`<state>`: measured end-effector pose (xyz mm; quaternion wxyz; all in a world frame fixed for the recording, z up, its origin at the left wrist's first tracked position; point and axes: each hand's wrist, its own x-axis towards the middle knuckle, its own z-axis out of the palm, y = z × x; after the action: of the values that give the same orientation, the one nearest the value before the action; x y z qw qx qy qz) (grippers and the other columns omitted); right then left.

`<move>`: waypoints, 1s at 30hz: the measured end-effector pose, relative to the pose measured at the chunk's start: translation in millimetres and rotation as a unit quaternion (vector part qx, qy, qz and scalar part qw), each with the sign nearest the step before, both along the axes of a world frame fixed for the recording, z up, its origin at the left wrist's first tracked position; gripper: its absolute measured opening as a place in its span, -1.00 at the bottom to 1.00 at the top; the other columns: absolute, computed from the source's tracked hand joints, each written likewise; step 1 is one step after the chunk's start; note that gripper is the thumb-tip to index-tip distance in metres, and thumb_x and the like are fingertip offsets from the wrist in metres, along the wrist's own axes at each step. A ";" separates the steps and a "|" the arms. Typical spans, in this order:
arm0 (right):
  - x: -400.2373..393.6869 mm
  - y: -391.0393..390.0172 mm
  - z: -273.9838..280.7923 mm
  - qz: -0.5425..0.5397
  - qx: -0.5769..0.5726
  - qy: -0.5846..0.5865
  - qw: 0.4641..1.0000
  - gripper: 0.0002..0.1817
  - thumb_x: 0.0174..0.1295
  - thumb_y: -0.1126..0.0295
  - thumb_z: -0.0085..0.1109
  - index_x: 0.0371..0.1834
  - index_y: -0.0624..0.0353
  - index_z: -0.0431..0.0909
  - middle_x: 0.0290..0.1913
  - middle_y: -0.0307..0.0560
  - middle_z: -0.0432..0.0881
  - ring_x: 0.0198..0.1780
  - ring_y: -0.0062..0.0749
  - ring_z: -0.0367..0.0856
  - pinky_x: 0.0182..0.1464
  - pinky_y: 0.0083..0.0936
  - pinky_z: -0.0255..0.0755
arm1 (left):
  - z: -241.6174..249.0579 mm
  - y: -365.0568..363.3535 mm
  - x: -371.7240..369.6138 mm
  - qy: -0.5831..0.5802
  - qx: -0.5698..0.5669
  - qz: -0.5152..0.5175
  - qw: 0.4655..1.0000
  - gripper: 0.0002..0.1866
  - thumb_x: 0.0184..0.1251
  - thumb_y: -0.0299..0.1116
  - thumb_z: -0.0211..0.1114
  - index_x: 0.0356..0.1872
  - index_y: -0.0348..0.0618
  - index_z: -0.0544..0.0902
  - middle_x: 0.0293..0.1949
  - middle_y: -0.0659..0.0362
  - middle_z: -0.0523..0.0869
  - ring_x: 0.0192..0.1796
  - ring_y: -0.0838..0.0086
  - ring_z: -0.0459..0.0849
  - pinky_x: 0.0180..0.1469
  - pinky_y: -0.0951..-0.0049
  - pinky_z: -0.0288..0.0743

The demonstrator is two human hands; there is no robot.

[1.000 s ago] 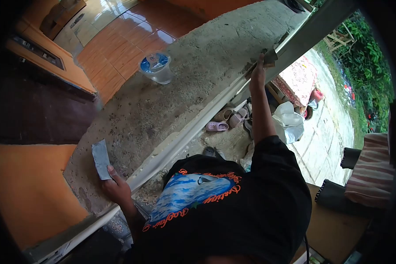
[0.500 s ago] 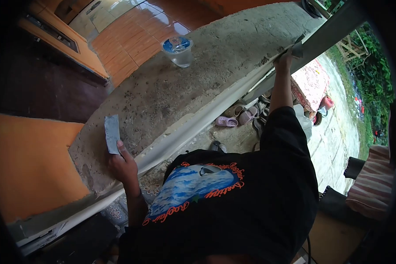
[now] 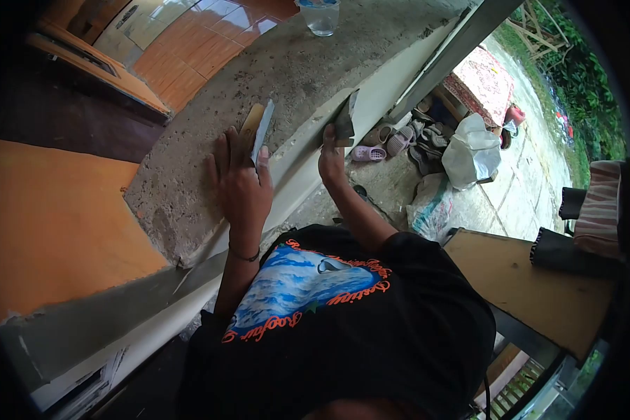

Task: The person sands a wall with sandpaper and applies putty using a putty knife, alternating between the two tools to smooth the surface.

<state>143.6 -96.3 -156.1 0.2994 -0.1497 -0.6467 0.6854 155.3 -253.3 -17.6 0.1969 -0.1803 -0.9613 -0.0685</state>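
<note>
My left hand [image 3: 243,189] lies back-up over the rough concrete ledge [image 3: 189,161], its thumb and fingers closed on a strip of sandpaper [image 3: 262,129]. The strip stands out past the fingers, bluish grey on one face with a tan part beside it. At the ledge's pale front edge, my right hand [image 3: 332,159] pinches a dark grey piece of sandpaper [image 3: 345,122] with a ragged light border. That piece is upright against the white side of the ledge. A clear plastic cup [image 3: 322,21] rests farther along the ledge, cut off by the top of the view.
Below the ledge lie several sandals and clogs [image 3: 399,140] next to a white plastic bag [image 3: 472,150]. A metal post [image 3: 444,63] rises at the ledge's far end. To my right is a brown board top [image 3: 532,287]; an orange wall [image 3: 56,224] stands at left.
My right hand has come back from the far end of the ledge toward my body. My left hand has moved right and turned over the ledge with its strip. The view has shifted.
</note>
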 end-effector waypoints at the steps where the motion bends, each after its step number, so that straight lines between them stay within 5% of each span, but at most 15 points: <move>1: 16.6 -23.2 5.5 0.041 0.074 0.004 0.996 -0.34 0.42 0.10 -0.25 0.42 0.30 -0.12 0.46 0.24 -0.23 0.49 -0.08 -0.25 0.42 -0.33 -0.25 | -3.1 -2.7 -0.3 0.000 0.027 -0.008 1.000 -0.52 0.43 -0.08 -0.13 0.12 -0.24 0.48 0.24 -0.06 0.39 0.32 0.08 0.29 0.35 0.05 0.04; 3: 44.3 -55.4 10.6 0.081 0.100 -0.036 0.991 -0.33 0.41 0.12 -0.26 0.44 0.24 -0.21 0.46 0.27 -0.43 0.49 0.04 -0.46 0.43 -0.26 -0.30 | -2.9 -6.3 -0.3 -0.002 0.051 -0.020 0.998 -0.51 0.42 -0.08 -0.13 0.12 -0.27 0.47 0.24 -0.06 0.40 0.32 0.08 0.29 0.35 0.05 0.04; 10: 18.1 -35.5 -4.9 0.031 0.096 -0.020 0.995 -0.29 0.41 0.10 -0.24 0.44 0.24 -0.26 0.47 0.22 -0.45 0.49 -0.01 -0.49 0.43 -0.26 -0.38 | -2.4 -7.6 -3.4 -0.036 0.105 -0.014 0.994 -0.50 0.42 -0.11 -0.10 0.16 -0.32 0.42 0.22 -0.04 0.42 0.31 0.12 0.32 0.33 0.10 0.07; 12: -2.1 -10.4 -10.5 -0.003 0.006 0.032 0.999 -0.31 0.40 0.09 -0.21 0.42 0.30 -0.13 0.48 0.18 -0.29 0.50 -0.11 -0.36 0.43 -0.32 -0.33 | -2.6 -4.2 -3.6 -0.044 0.123 0.002 0.991 -0.52 0.41 -0.14 -0.07 0.16 -0.30 0.43 0.21 -0.03 0.45 0.28 0.12 0.36 0.31 0.12 0.12; 14: -20.1 31.6 -21.9 -0.031 -0.113 -0.012 0.993 -0.31 0.36 -0.03 -0.18 0.37 0.27 0.02 0.34 0.04 0.06 0.36 -0.23 -0.01 0.37 -0.38 -0.11 | -1.4 2.1 -2.8 -0.062 0.124 0.037 0.990 -0.53 0.41 -0.15 -0.07 0.16 -0.30 0.43 0.21 -0.04 0.45 0.28 0.12 0.36 0.30 0.12 0.14; 17: -51.5 116.0 -39.6 -0.006 -0.182 -0.033 0.983 -0.25 0.32 -0.12 -0.12 0.36 0.26 0.07 0.30 -0.03 0.21 0.32 -0.35 0.14 0.35 -0.43 -0.05 | -3.3 7.0 -8.7 -0.126 0.104 0.113 0.980 -0.53 0.41 -0.16 -0.07 0.15 -0.31 0.44 0.19 -0.04 0.46 0.23 0.09 0.42 0.28 0.12 0.19; 22: -93.7 218.0 9.4 -0.062 -0.170 0.020 0.983 -0.25 0.30 -0.14 -0.12 0.32 0.26 0.11 0.24 -0.02 0.27 0.26 -0.37 0.21 0.30 -0.48 0.04 | -5.6 16.9 -11.8 -0.068 0.120 0.152 0.979 -0.57 0.42 -0.20 -0.06 0.02 -0.42 0.51 -0.01 -0.23 0.55 0.04 -0.08 0.51 0.09 0.10 0.33; 24: -122.0 270.0 -10.2 -0.087 -0.173 0.025 0.981 -0.31 0.30 -0.13 -0.10 0.26 0.21 0.17 0.13 -0.07 0.35 0.13 -0.42 0.31 0.16 -0.50 0.19 | -9.1 18.6 -11.4 -0.061 0.153 0.208 0.964 -0.48 0.41 -0.08 -0.05 -0.09 -0.49 0.54 -0.15 -0.28 0.59 -0.11 -0.15 0.55 -0.10 0.10 0.38; 27: -164.4 352.9 -24.1 -0.083 -0.186 0.079 0.976 -0.17 0.20 -0.24 -0.02 0.34 0.16 0.13 0.20 -0.09 0.30 0.19 -0.37 0.27 0.23 -0.50 0.13 | -3.5 29.6 -11.9 -0.020 0.173 0.221 0.960 -0.47 0.42 -0.07 -0.05 -0.10 -0.49 0.54 -0.16 -0.26 0.61 -0.09 -0.14 0.56 -0.08 0.09 0.38; 30: -187.9 419.0 -7.9 -0.069 -0.243 0.079 0.964 -0.29 0.23 -0.16 -0.02 0.28 0.13 0.21 0.04 -0.10 0.43 0.05 -0.37 0.40 0.09 -0.48 0.28 | -5.0 28.9 -13.1 0.032 0.146 0.192 0.970 -0.56 0.41 -0.18 -0.01 -0.18 -0.49 0.56 -0.31 -0.26 0.63 -0.24 -0.16 0.58 -0.24 0.06 0.41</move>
<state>-44.3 322.7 -163.9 0.3509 -0.2078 -0.4226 0.8094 142.2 -224.4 -22.6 0.2615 0.0357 -0.9507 -0.1629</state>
